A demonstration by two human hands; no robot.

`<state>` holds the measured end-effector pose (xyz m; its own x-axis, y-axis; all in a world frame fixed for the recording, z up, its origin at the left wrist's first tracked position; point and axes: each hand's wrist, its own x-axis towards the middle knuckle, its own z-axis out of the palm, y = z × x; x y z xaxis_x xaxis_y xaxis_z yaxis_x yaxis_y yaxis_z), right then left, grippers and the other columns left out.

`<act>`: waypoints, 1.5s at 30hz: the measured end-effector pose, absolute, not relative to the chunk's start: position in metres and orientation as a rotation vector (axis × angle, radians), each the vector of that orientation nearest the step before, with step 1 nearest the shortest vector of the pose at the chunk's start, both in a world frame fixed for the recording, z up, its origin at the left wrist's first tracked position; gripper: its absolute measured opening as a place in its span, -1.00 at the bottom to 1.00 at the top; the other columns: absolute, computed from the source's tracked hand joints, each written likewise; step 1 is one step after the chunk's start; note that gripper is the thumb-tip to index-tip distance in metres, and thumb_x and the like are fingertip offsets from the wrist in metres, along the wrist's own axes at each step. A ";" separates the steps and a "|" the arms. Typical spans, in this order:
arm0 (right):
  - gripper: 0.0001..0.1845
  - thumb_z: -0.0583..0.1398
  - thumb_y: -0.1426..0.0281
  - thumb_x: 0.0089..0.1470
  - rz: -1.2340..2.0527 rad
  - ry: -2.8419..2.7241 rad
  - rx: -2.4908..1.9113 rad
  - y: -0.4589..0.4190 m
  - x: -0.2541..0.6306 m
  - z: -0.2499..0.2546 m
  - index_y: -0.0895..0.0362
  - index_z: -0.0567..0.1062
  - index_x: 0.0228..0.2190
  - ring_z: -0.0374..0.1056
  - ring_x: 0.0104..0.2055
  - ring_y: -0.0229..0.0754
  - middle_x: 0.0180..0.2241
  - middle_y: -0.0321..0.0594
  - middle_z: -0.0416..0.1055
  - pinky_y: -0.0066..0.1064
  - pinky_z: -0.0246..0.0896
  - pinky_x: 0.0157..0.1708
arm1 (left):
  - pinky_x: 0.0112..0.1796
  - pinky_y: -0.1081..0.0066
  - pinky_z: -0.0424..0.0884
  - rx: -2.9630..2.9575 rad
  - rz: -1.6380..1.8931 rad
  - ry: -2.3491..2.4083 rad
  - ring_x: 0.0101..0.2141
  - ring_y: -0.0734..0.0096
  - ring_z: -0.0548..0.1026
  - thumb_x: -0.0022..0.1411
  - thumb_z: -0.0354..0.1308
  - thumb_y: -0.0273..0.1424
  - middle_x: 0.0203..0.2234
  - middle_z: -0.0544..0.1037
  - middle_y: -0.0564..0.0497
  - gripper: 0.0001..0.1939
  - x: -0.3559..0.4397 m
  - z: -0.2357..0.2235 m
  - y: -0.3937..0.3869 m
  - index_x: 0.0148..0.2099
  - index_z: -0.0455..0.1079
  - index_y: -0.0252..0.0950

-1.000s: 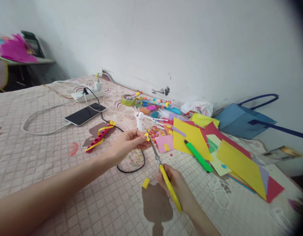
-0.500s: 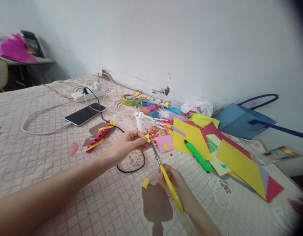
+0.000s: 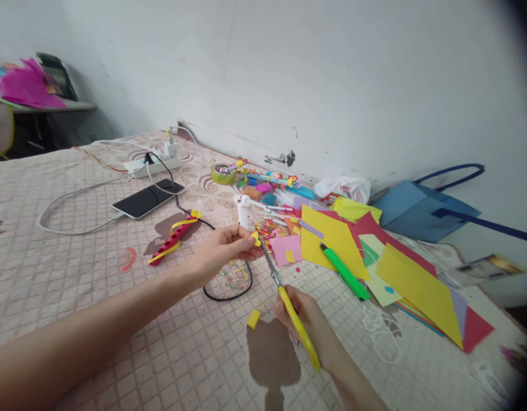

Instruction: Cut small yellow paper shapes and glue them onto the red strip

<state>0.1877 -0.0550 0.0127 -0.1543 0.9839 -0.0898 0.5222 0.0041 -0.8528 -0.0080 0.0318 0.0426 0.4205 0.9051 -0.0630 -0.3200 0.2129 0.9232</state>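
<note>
your left hand point(image 3: 229, 246) pinches a small yellow paper piece point(image 3: 255, 238) between thumb and fingertips, above the middle of the table. your right hand point(image 3: 305, 313) is wrapped round the yellow handles of the scissors point(image 3: 291, 311), their blades pointing up and away from you. the tips are right at the edge of the piece; you cannot tell from this view whether they touch it.

below your hands a little yellow block point(image 3: 254, 319) lies on the checked tablecloth point(image 3: 195, 354). to the left is a red strip point(image 3: 185, 229) wound with yellow ribbon, and beyond it a phone point(image 3: 146, 201) with a dark screen, plugged into a pale cable. a white tool point(image 3: 243, 211) stands upright just behind your left hand.

to the right, a green cutter point(image 3: 344, 271) lies across yellow paper sheets point(image 3: 319, 231). as for writing, the marks on the white charger point(image 3: 171, 149) are too small to read, and the printed card point(image 3: 492, 266) at far right is too blurred.
</note>
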 end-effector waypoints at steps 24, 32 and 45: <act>-0.76 0.09 0.28 0.03 0.980 -1.806 -1.574 -0.056 0.187 0.016 0.11 0.19 -0.57 0.03 -0.56 -0.33 -0.61 -0.40 0.11 -0.50 -0.05 -0.58 | -0.24 0.39 0.41 1.080 0.885 0.730 -0.39 0.43 0.54 0.07 0.23 -0.36 -0.45 0.58 -0.03 -0.82 -0.013 0.042 0.037 -0.37 0.31 -0.35; -0.72 0.09 0.22 0.01 1.018 -1.765 -1.559 -0.055 0.187 0.014 0.11 0.18 -0.58 0.00 -0.57 -0.33 -0.62 -0.40 0.09 -0.48 -0.07 -0.58 | -0.26 0.41 0.41 1.067 0.882 0.723 -0.39 0.44 0.55 0.08 0.22 -0.35 -0.45 0.58 -0.03 -0.82 -0.013 0.042 0.038 -0.37 0.31 -0.36; -0.74 0.09 0.23 0.05 0.968 -1.805 -1.562 -0.057 0.188 0.014 0.12 0.23 -0.54 0.05 -0.56 -0.32 -0.60 -0.40 0.12 -0.49 0.00 -0.57 | -0.24 0.38 0.42 1.121 0.880 0.706 -0.38 0.41 0.55 0.09 0.21 -0.33 -0.44 0.58 -0.04 -0.81 -0.013 0.039 0.037 -0.35 0.31 -0.35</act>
<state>0.1876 -0.0567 0.0137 -0.1663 0.9851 -0.0447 0.5824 0.0616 -0.8106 -0.0134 0.0373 0.0389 0.4868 0.8723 -0.0458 -0.2341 0.1808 0.9552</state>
